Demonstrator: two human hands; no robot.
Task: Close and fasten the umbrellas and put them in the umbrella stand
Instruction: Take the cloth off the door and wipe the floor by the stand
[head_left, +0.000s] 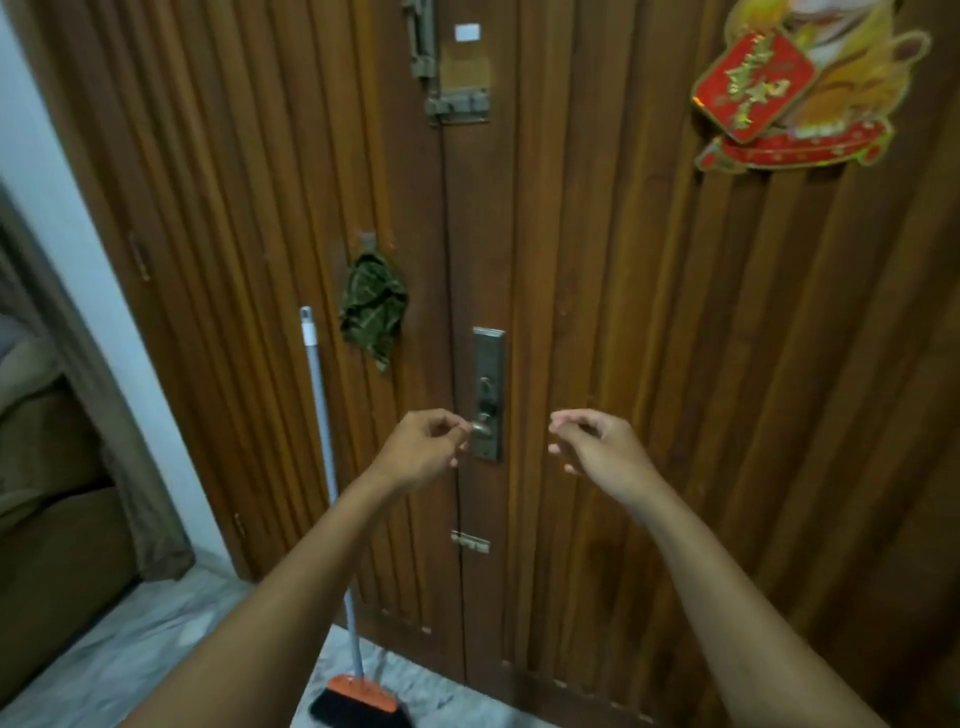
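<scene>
Both hands are raised before the wooden door (597, 312). The left hand (423, 449) appears to pinch at the door knob (480, 428); the right hand (597, 447) is loosely curled, empty. No umbrella or stand is in view. Risk: opening the door may topple the broom (332, 519) leaning beside it.

Your left hand (423, 449): bare, no rings or glove visible.
Your right hand (597, 447): bare, likewise.
Your forearms: uncovered, no sleeve, watch or band.
</scene>
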